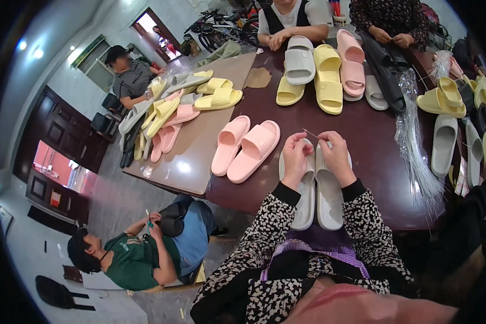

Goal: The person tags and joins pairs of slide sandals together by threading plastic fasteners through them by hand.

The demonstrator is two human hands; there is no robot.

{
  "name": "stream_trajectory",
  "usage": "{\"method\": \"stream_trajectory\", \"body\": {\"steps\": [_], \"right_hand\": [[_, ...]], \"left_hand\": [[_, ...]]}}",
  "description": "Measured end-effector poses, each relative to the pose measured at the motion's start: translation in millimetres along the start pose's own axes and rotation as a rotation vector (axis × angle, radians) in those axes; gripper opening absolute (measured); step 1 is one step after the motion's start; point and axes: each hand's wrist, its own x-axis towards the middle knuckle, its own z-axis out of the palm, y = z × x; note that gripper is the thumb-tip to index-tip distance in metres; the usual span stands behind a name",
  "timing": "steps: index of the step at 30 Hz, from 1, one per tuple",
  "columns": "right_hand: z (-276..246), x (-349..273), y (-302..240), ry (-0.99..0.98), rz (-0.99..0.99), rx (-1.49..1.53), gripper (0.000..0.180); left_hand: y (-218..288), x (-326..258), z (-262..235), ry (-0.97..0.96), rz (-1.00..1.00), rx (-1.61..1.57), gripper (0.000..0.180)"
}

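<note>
A pair of grey slippers (pixel 328 202) lies side by side at the table's near edge, soles' heels toward me. My left hand (pixel 294 162) and my right hand (pixel 336 156) are above their ribbed straps, fingertips pinched close together. Between the fingertips runs a thin plastic strand (pixel 310 134), its tip sticking up; the rest is hidden by my fingers. Left of my hands sits a pair of pink slippers (pixel 254 151). To the right, a bundle of long clear plastic strands (pixel 416 156) hangs across the tabletop.
The dark red table (pixel 383 200) bears yellow slippers (pixel 328 81), grey, pink and black pairs at the far side. A mixed slipper pile (pixel 170 108) covers the left table; more grey slippers (pixel 444 146) lie right. People sit opposite and at left, one in a green shirt (pixel 137 262).
</note>
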Motion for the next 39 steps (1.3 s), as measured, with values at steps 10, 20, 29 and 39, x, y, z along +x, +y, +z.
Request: {"method": "stream_trajectory", "body": {"steps": [10,20,29,39], "right_hand": [[2.0,-1.7,6.2,-0.042,-0.002,-0.059,0.009],[0.8,-2.3,4.9,-0.082,0.051,-0.084,0.009],[1.7,-1.1,4.6,-0.111,0.074,-0.073,0.01],[2.3,-2.4,5.9,-0.122,0.066,-0.092,0.012]], "left_hand": [[-0.6,0.8,0.7,0.05,0.016,-0.005,0.02],[0.2,1.6,-6.3,-0.044,-0.03,0.049,0.012],[-0.7,4.5,-8.3,-0.042,-0.033,0.028,0.009],[-2.6,5.2,-9.7,-0.048,-0.034,-0.007,0.009]]}}
